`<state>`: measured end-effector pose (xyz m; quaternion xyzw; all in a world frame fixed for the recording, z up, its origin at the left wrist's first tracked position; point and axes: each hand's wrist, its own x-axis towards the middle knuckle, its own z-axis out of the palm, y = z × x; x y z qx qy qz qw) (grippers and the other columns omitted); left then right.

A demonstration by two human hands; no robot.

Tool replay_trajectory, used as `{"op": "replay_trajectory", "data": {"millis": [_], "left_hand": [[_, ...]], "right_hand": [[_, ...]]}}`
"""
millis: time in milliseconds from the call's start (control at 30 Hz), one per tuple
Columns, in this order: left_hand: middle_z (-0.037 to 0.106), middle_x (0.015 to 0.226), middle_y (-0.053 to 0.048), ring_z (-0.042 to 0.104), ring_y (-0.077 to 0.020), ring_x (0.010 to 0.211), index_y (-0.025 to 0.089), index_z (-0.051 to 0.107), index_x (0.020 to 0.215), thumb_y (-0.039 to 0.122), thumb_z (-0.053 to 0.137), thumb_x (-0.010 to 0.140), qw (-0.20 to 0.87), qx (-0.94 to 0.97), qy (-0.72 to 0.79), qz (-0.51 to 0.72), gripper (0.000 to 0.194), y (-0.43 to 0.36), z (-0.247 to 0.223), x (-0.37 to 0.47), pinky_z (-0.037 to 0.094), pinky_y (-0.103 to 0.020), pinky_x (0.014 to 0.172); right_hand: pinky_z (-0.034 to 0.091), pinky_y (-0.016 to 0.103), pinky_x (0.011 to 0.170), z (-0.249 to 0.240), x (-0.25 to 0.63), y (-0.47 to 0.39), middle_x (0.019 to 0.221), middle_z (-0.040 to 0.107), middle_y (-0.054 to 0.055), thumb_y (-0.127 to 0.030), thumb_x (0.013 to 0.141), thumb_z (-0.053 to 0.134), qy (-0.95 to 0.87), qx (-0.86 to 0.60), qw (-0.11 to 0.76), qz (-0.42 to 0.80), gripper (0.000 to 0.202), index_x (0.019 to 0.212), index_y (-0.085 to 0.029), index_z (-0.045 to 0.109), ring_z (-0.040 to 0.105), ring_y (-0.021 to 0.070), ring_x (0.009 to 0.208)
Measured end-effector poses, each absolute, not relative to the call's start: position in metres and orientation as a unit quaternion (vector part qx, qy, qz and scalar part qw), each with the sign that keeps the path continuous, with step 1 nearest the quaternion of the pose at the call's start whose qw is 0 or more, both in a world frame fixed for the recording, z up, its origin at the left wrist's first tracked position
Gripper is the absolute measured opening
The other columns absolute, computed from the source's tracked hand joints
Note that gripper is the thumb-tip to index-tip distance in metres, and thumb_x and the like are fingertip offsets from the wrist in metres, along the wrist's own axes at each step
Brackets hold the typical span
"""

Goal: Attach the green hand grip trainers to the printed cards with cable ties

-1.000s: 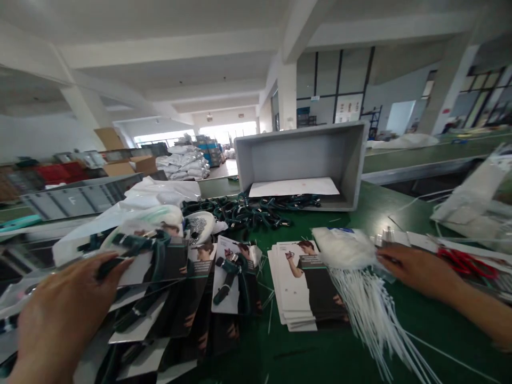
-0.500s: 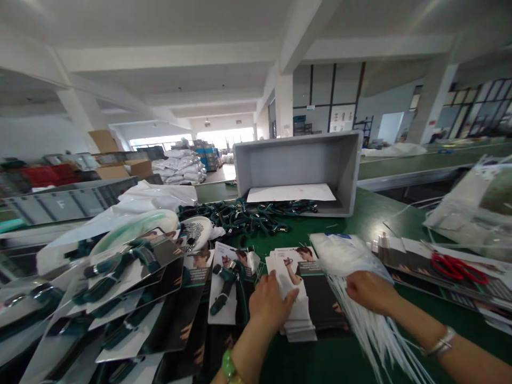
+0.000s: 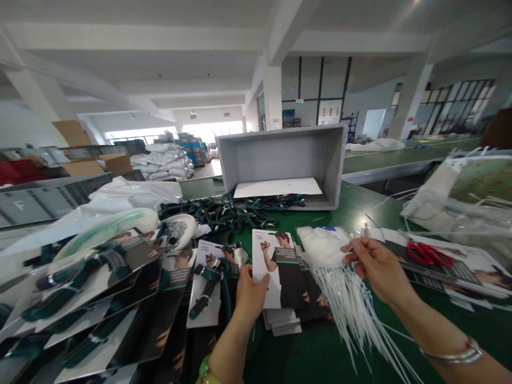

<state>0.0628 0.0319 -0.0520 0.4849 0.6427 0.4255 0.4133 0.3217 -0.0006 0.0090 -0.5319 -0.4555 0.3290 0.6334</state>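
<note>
My left hand (image 3: 250,292) grips the left edge of a printed backing card (image 3: 285,274), its thumb lying on the front face. Below that card is a stack of similar cards (image 3: 282,321). To the left lies a card with a pair of green-handled pliers (image 3: 210,285) on it. My right hand (image 3: 370,261) is over the right side of a clear bag of white cable ties (image 3: 340,277), thumb and fingertips pinched together. What sits between those fingertips is too small to make out. The ties fan out of the bag toward me.
Carded pliers (image 3: 92,288) pile up at the left. Loose pliers (image 3: 228,210) lie before a grey crate (image 3: 280,154) tipped on its side. A white dish of small metal parts (image 3: 178,232) stands nearby. Red-handled scissors (image 3: 430,253) rest on cards at the right.
My left hand has raised a card off the stack. My right hand has lifted from the cable ties, its fingers now pinched higher up. The head view has shifted to the right.
</note>
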Motion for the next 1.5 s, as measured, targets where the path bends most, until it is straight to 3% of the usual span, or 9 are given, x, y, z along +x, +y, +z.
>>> {"op": "replay_trajectory", "data": {"millis": [133,300,533,733,933,1133,1333,1500], "left_hand": [[0.067,0.081,-0.008,0.064,-0.0221,0.07,0.013,0.043,0.107,0.008,0.058,0.064,0.659,0.334,0.511,0.439,0.045,0.014,-0.044,0.067,0.049,-0.034,0.066],[0.066,0.071,-0.005,0.06,-0.0176,0.054,0.012,0.045,0.111,0.0,0.055,0.057,0.713,0.248,0.466,0.461,0.056,-0.002,-0.043,0.074,0.048,-0.031,0.058],[0.067,0.098,-0.006,0.065,-0.0199,0.08,0.023,0.039,0.125,0.007,0.057,0.066,0.687,0.213,0.417,0.555,0.064,-0.007,-0.045,0.085,0.049,-0.033,0.076],[0.053,0.127,-0.009,0.049,-0.0251,0.116,0.027,0.022,0.138,0.023,0.066,0.07,0.665,0.28,0.358,0.593,0.08,-0.011,-0.054,0.088,0.039,-0.037,0.096],[0.027,0.146,-0.004,0.032,-0.021,0.13,0.028,0.018,0.139,0.032,0.063,0.074,0.561,0.383,0.363,0.638,0.079,-0.017,-0.048,0.098,0.025,-0.03,0.108],[0.024,0.147,-0.002,0.029,-0.0199,0.131,0.028,0.017,0.138,0.03,0.058,0.078,0.531,0.386,0.391,0.645,0.073,-0.023,-0.05,0.102,0.02,-0.03,0.11],[0.031,0.144,-0.004,0.025,-0.02,0.133,0.023,0.031,0.133,0.031,0.06,0.077,0.48,0.4,0.415,0.661,0.063,-0.025,-0.059,0.104,0.021,-0.027,0.11],[0.037,0.141,-0.005,0.018,-0.0219,0.135,0.02,0.048,0.123,0.032,0.063,0.074,0.469,0.42,0.416,0.656,0.053,-0.029,-0.055,0.105,0.016,-0.028,0.111]], "right_hand": [[0.042,0.019,0.036,0.008,0.287,0.001,0.074,0.065,0.005,-0.048,0.064,0.069,-0.457,-0.486,0.67,0.327,0.039,0.078,-0.019,0.046,0.064,0.018,0.061],[0.048,0.023,0.04,-0.012,0.267,-0.003,0.07,0.067,0.005,-0.046,0.071,0.064,-0.512,-0.518,0.636,0.252,0.033,0.079,-0.019,0.047,0.062,0.0156,0.053],[0.051,0.025,0.043,-0.019,0.265,-0.014,0.066,0.068,0.004,-0.047,0.074,0.061,-0.535,-0.575,0.595,0.17,0.03,0.079,-0.02,0.049,0.063,0.0168,0.051],[0.05,0.026,0.043,-0.013,0.256,-0.016,0.069,0.069,0.005,-0.048,0.076,0.06,-0.506,-0.587,0.608,0.174,0.03,0.077,-0.021,0.046,0.062,0.016,0.047],[0.049,0.027,0.043,-0.014,0.252,-0.015,0.07,0.07,0.005,-0.05,0.074,0.06,-0.478,-0.585,0.625,0.198,0.033,0.077,-0.021,0.044,0.062,0.017,0.045],[0.046,0.026,0.041,-0.013,0.254,-0.019,0.07,0.069,0.006,-0.048,0.076,0.059,-0.466,-0.616,0.606,0.191,0.031,0.077,-0.021,0.043,0.061,0.0165,0.043],[0.044,0.024,0.035,-0.01,0.239,-0.026,0.071,0.069,0.006,-0.049,0.069,0.065,-0.414,-0.593,0.619,0.306,0.036,0.076,-0.02,0.045,0.06,0.0159,0.042],[0.047,0.021,0.036,-0.023,0.219,-0.026,0.069,0.067,0.004,-0.046,0.057,0.074,-0.335,-0.527,0.633,0.457,0.04,0.069,-0.019,0.046,0.067,0.0235,0.071]]}}
